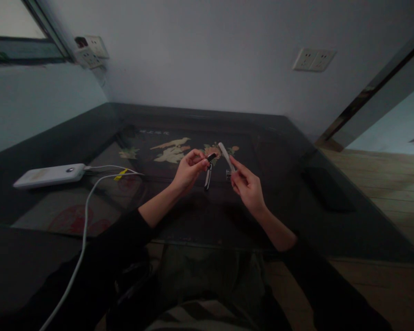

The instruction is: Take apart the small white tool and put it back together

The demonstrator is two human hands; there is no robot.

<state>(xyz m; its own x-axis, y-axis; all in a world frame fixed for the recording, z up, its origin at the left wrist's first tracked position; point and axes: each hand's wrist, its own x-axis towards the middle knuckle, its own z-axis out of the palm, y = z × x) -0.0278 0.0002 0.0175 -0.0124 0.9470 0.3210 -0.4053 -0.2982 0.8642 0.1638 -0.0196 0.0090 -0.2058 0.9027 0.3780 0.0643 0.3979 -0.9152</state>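
Observation:
My left hand [189, 170] is raised over the middle of the dark table, thumb and fingers pinching a small black piece with a pale edge [208, 178]. One part of it sticks out at the fingertips and a narrow part hangs below; its kind is unclear. To the right, my right hand [246, 184] grips a slim pale grey handle-like stick [225, 154], which points up and to the left. Close under those fingers shows a small metallic block [228, 174]; whether it joins the stick I cannot tell. The two held things are apart.
On the left of the dark table [272, 133] lies a white power bank [51, 175] with a white cable [86, 216] running toward me. A flat black object [327, 191] lies at the right. Wall sockets [314, 60] are behind.

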